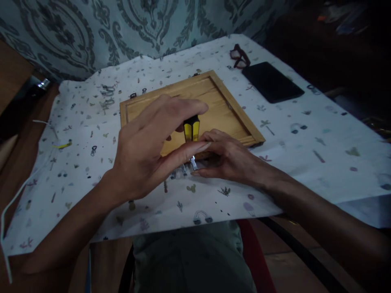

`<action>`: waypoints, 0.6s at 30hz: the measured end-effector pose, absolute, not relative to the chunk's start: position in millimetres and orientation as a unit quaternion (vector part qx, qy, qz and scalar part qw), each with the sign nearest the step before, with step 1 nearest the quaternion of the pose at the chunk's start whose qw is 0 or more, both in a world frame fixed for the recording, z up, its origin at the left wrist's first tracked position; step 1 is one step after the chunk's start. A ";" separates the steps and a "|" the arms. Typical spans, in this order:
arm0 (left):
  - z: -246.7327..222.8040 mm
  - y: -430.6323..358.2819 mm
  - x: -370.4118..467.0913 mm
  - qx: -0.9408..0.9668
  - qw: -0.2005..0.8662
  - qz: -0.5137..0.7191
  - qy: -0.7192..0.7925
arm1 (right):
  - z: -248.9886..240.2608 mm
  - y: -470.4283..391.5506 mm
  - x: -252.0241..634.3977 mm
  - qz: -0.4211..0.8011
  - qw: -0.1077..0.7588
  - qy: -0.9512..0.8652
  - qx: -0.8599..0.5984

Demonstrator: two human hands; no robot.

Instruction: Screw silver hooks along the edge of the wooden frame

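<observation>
A framed wooden panel (210, 106) lies on the patterned tablecloth. Over its near edge, my left hand (152, 142) has its fingers curled around a yellow and black screwdriver handle (191, 129), the thumb stretched across in front. Beneath that thumb a small metal clasp (193, 163) shows at the panel's near edge. My right hand (229, 156) pinches around the clasp with thumb and fingers, close beside the screwdriver. The screwdriver's tip is hidden behind the left thumb. Another small metal piece (183, 170) is just left of the clasp.
Several metal clasps (107, 97) lie left of the panel. A black tablet (271, 82) and glasses (240, 57) rest at the back right. A yellow strip (62, 145) and a white cable (23, 185) are on the left. The tablecloth's front edge (171, 230) borders my lap.
</observation>
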State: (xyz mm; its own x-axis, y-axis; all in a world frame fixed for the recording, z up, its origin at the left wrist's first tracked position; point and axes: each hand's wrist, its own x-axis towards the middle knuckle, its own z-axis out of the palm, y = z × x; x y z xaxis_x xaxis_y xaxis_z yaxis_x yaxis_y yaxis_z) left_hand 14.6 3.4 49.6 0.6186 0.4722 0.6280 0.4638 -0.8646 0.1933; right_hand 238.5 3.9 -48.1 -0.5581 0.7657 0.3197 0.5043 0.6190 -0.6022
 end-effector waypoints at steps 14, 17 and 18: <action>48.7 6.8 11.9 0.900 0.031 0.344 0.266 | -47.2 5.0 238.9 0.254 0.285 -0.840 -0.386; 45.4 9.2 12.0 0.895 0.029 0.365 0.253 | -48.8 5.9 239.1 0.254 0.282 -0.840 -0.387; 44.7 9.6 12.0 0.894 0.030 0.371 0.249 | -49.5 6.2 239.3 0.256 0.283 -0.840 -0.386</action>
State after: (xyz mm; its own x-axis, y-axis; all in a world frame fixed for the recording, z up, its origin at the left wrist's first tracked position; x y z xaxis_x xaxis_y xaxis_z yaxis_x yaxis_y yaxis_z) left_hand 12.0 9.6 44.7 0.5995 0.4682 0.6491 0.4237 -0.8737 0.2388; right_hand 239.3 6.2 -49.5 -0.5425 0.7928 0.2777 0.5030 0.5713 -0.6485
